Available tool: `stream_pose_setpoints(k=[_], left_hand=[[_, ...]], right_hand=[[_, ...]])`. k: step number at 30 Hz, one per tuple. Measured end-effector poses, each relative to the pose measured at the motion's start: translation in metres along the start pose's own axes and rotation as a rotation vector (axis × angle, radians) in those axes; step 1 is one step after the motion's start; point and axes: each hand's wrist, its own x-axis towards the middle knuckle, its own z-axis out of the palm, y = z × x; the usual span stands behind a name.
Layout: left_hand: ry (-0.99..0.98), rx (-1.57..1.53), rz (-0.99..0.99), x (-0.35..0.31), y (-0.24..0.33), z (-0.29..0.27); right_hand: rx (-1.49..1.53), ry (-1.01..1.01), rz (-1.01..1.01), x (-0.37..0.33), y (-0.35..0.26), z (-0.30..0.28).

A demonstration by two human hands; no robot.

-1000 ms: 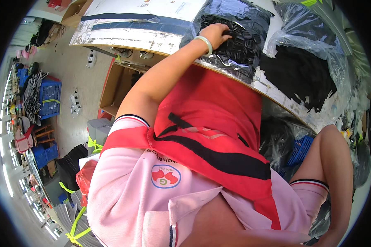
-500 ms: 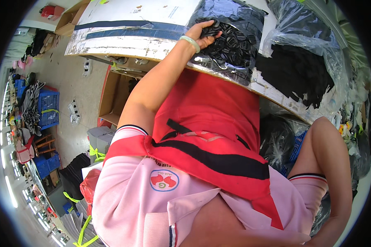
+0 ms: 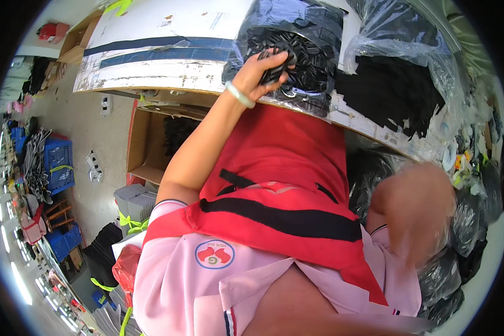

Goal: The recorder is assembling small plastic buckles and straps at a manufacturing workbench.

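My left hand, with a pale green bangle at the wrist, is closed around a clump of small black plastic buckles. Just below its fingers and to the right lies a clear plastic bag full of similar black buckles. The bag rests on the table by its near edge. My right arm is bent at the right side of the view and smeared by motion. The fingers of that hand cannot be made out.
Dark strips lie across the white table. Right of the buckle bag are black fabric pieces under clear plastic. An open cardboard box is below the table. Blue crates stand at the left; black plastic bags at the right.
My left hand has lifted slightly off the pile towards me, and a clump of buckles now shows in its grasp. My right arm has swung inward and blurred. The view has shifted a little.
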Motion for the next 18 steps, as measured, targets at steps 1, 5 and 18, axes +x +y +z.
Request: stream_pose_setpoints(k=[1,5,18], left_hand=[[-0.021,0.066,-0.031,-0.007,-0.006,0.010],[-0.026,0.090,-0.121,-0.045,-0.034,0.012],[-0.042,0.029,-0.268,-0.085,-0.082,0.000]], right_hand=[[-0.136,0.268,0.855,0.011,0.022,-0.006],[-0.663,0.598,1.631,-0.099,0.099,-0.023],[-0.326,0.541,1.919,-0.126,0.107,0.022]])
